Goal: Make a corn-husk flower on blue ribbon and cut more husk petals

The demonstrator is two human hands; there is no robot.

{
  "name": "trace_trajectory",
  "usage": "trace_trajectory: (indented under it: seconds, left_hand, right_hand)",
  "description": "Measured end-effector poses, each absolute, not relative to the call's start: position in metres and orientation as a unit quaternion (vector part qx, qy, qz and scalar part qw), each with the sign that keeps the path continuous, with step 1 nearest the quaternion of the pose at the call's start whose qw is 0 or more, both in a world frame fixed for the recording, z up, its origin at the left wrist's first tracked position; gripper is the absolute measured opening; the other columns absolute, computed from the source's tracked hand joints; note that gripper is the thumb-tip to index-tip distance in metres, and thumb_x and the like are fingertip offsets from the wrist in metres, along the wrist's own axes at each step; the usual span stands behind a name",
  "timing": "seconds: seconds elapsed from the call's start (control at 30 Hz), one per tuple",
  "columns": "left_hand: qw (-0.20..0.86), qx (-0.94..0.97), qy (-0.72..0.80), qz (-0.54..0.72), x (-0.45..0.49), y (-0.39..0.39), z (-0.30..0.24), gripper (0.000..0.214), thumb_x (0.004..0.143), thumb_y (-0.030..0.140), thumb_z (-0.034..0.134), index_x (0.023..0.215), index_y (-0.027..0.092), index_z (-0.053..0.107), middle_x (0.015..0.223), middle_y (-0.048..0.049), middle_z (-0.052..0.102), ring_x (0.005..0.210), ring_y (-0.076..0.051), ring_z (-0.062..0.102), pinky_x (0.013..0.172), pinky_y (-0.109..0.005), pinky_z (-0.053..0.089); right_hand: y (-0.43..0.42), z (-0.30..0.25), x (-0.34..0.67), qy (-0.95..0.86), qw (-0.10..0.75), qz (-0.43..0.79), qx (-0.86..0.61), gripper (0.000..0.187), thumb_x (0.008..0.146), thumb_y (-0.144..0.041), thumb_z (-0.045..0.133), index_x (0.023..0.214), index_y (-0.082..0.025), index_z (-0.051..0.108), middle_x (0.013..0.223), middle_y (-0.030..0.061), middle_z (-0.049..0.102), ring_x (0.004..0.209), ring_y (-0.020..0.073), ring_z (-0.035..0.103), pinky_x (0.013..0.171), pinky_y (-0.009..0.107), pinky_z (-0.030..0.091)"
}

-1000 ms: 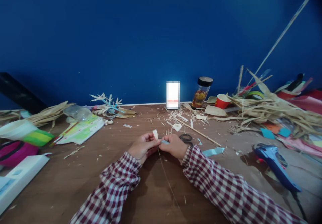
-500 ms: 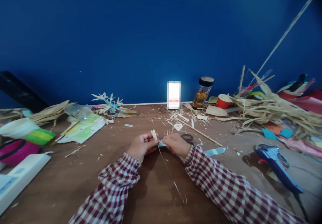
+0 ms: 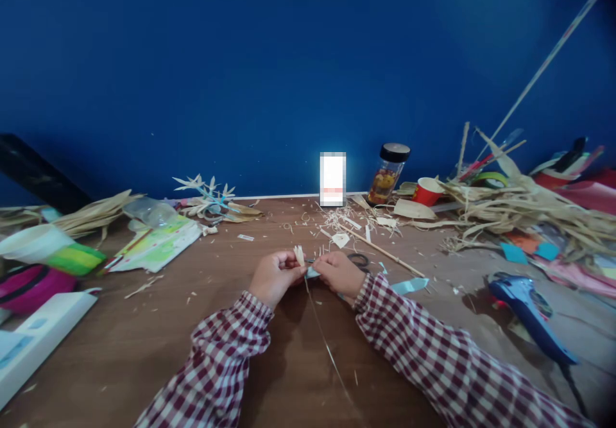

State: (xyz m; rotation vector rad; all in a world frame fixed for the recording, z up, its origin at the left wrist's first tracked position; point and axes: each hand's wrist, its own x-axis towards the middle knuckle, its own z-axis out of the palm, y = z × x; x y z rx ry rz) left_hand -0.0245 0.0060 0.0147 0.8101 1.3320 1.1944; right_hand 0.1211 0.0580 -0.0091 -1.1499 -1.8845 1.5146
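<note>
The person's left hand pinches, thumb against fingers, a cream, frayed, fan-shaped tuft over the brown wooden desk. The right hand closes its fingers on a small pale-blue strip beside the tuft's base. I see a thin, pale thread trailing below; black loop-shaped handles lie near the right hand.
</note>
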Motion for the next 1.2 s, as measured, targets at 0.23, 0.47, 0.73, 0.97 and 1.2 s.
trace_trajectory:
  seconds: [0.23,0.47,0.73,0.97,1.2]
  left_hand:
    - [0.573,0.323,0.555,0.509,-0.026,0.004,0.013,0.029,0.048,0.015,0.077,0.075,0.013,0.065,0.063,-0.001,0.065,0.062,-0.013,0.061,0.064,-0.025,0.05]
    - [0.598,0.29,0.541,0.516,-0.027,0.003,0.015,0.035,0.045,0.016,0.08,0.077,0.012,0.065,0.067,-0.0027,0.066,0.063,-0.013,0.062,0.064,-0.025,0.051]
    - [0.577,0.298,0.559,0.515,-0.023,0.004,0.021,0.03,0.044,0.01,0.079,0.07,0.012,0.063,0.06,-0.0002,0.064,0.056,-0.011,0.06,0.058,-0.023,0.051]
    - [0.588,0.258,0.551,0.532,-0.022,0.004,0.015,0.032,0.047,0.009,0.078,0.075,0.013,0.062,0.065,-0.0006,0.064,0.06,-0.012,0.061,0.06,-0.025,0.052]
    - [0.668,0.234,0.475,0.523,-0.024,0.002,0.022,0.022,0.064,0.012,0.069,0.085,0.011,0.063,0.079,-0.0074,0.067,0.067,-0.011,0.062,0.064,-0.021,0.052]
  right_hand:
    - [0.054,-0.004,0.121,-0.682,0.218,0.555,-0.424,0.025,0.072,-0.028,0.045,0.051,-0.016,0.049,0.039,-0.0075,0.031,0.037,0.0056,0.027,0.038,0.02,0.015]
    - [0.051,0.003,0.121,-0.683,0.217,0.557,-0.42,0.017,0.065,-0.029,0.056,0.058,-0.013,0.057,0.042,-0.0076,0.038,0.04,0.0049,0.03,0.038,0.018,0.021]
    - [0.053,-0.01,0.121,-0.697,0.23,0.543,-0.408,0.016,0.064,-0.028,0.06,0.065,-0.013,0.06,0.05,-0.0039,0.05,0.046,0.0064,0.041,0.041,0.016,0.03]
    - [0.053,-0.012,0.12,-0.701,0.245,0.531,-0.408,0.012,0.062,-0.025,0.06,0.063,-0.013,0.06,0.049,-0.0041,0.049,0.046,0.0065,0.04,0.041,0.017,0.028]
    - [0.054,0.001,0.122,-0.681,0.243,0.55,-0.418,0.012,0.061,-0.025,0.06,0.062,-0.013,0.059,0.047,-0.0053,0.046,0.045,0.0062,0.037,0.041,0.017,0.027]
